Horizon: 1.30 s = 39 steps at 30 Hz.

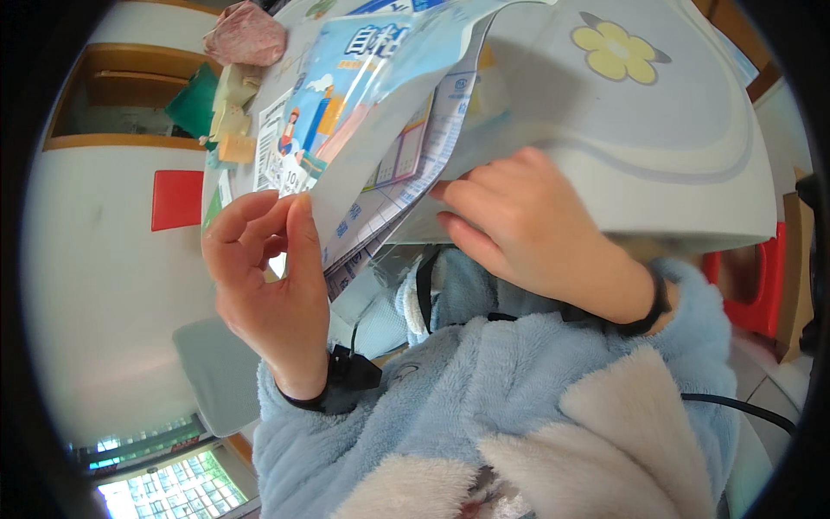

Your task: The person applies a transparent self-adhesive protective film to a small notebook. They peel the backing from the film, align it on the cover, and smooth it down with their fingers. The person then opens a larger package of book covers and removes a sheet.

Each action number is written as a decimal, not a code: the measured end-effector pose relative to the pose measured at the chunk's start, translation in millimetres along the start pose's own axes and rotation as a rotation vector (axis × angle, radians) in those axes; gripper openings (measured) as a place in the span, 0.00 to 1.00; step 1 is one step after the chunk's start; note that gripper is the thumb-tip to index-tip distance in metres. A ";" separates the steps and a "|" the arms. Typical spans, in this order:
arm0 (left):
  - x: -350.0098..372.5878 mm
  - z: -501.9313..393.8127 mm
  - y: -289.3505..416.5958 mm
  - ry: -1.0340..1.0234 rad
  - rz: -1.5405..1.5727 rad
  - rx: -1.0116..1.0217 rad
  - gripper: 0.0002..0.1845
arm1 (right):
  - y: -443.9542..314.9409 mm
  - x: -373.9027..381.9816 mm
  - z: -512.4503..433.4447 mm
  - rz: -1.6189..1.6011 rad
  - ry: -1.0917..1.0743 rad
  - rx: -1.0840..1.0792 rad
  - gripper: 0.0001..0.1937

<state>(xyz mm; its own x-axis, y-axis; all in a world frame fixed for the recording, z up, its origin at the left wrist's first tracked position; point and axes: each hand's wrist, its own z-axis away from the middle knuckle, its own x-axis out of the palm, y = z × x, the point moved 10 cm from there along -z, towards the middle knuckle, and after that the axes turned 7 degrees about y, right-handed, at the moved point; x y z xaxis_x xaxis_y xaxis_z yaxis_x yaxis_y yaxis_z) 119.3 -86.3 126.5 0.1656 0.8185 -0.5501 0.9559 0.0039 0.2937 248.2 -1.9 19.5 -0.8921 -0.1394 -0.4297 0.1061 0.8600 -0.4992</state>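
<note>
Between finger and thumb, my left hand point(269, 259) pinches the lower corner of a blue printed packet point(363, 71) with a glossy front, a barcode and cartoon pictures. Its front panel is lifted and bows away from the layers behind. Inside the gap show white sheets point(428, 152) with blue grid print and a smaller coloured card point(403, 152). My right hand point(519, 214) is at the right edge of these sheets, fingers bent. Its index fingertip is at the sheet edge; whether it grips a layer is unclear. Clear plastic film point(447, 214) shows beneath the sheets.
The packet lies over a white table point(681, 194) with a yellow flower print. At its left edge are a crumpled pink bag point(246, 32), pale yellow blocks point(230, 120) and a green object point(194, 104). A red stool point(755, 292) stands right, a grey chair point(217, 376) left.
</note>
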 end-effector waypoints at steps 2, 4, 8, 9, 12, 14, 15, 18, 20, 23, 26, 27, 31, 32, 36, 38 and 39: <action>-7.6 -0.6 -0.9 0.065 0.008 0.012 0.12 | -2.9 -2.0 -3.3 -0.016 0.033 -0.011 0.08; -11.4 0.6 -2.9 0.121 0.036 0.019 0.12 | -3.3 -2.6 -6.1 -0.022 0.054 -0.025 0.08; -2.5 6.2 -1.7 0.118 0.021 0.088 0.12 | 1.2 -0.3 -5.9 -0.030 0.034 -0.011 0.08; -0.4 8.5 0.1 0.119 0.000 0.117 0.11 | 3.3 -1.1 -4.6 -0.041 0.034 0.000 0.08; 4.8 12.1 7.2 0.124 0.009 0.185 0.09 | 6.1 -18.3 -5.2 -0.030 0.153 0.003 0.06; 11.5 13.8 10.2 0.092 0.023 0.205 0.10 | 10.1 -26.4 -6.4 -0.035 0.202 0.009 0.05; 14.3 15.0 12.1 0.073 0.032 0.216 0.11 | 12.3 -28.6 -6.6 -0.040 0.205 0.020 0.05; 19.7 18.8 16.4 0.063 0.025 0.232 0.12 | 21.5 -27.0 -4.9 -0.065 0.175 0.113 0.06; 26.0 22.3 18.4 0.030 0.019 0.235 0.12 | 30.6 -23.7 -1.9 -0.087 0.157 0.203 0.06; 39.0 29.9 22.0 -0.080 0.046 0.239 0.11 | 43.2 -17.2 2.8 -0.092 0.097 0.304 0.06; 50.0 35.5 24.1 -0.128 0.048 0.261 0.11 | 50.5 -6.6 6.4 -0.027 -0.074 0.298 0.06; 53.9 36.6 23.6 -0.143 0.046 0.267 0.12 | 51.9 -2.8 6.6 0.000 -0.123 0.274 0.05; 60.6 40.1 21.3 -0.177 0.034 0.266 0.13 | 45.0 10.2 4.3 0.160 -0.225 0.070 0.06; 60.3 39.7 21.2 -0.168 0.036 0.269 0.13 | 38.0 12.4 3.4 0.217 -0.243 -0.042 0.06; 61.4 39.2 18.9 -0.161 0.041 0.251 0.13 | 24.7 27.8 3.6 0.354 -0.335 -0.343 0.08; 62.7 38.9 18.1 -0.161 0.038 0.243 0.13 | 23.5 31.5 3.1 0.383 -0.363 -0.420 0.07; 63.0 38.7 18.0 -0.164 0.040 0.240 0.13 | 23.7 32.4 2.7 0.398 -0.377 -0.442 0.06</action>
<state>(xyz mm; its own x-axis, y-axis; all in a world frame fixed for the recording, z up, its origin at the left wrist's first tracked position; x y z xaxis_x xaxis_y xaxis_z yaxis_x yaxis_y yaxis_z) 156.4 -57.0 66.8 0.2231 0.7117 -0.6662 0.9745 -0.1790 0.1351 223.0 12.6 -8.3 -0.6011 0.1355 -0.7876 0.1334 0.9887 0.0683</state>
